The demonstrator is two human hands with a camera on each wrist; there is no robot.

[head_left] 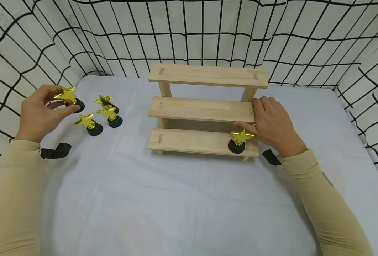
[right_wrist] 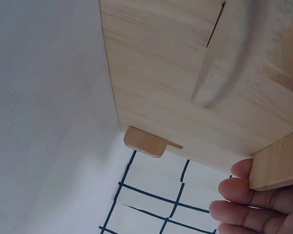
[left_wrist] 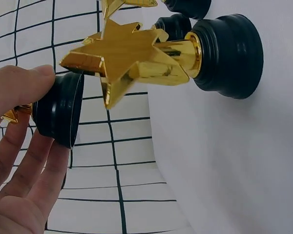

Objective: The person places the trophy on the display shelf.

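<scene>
Gripping trophy [head_left: 66,95], shelf [head_left: 198,110] (second trophy [head_left: 239,138] aboard)

Bright, even, soft light in the head view, faint shadows on the white cloth [head_left: 176,199], wire grid [head_left: 203,46] bowed and kinked, sharp glints on the gold star [left_wrist: 129,53] — wrist views dimmer and greyer, near wooden piece [right_wrist: 229,58] blurred.

place: booth-like enclosure, room type unclear | white-covered surface [head_left: 182,199] beneath wooden rack [head_left: 201,109] | black-gridded white walls [head_left: 193,46] behind rack and on both its sides
</scene>
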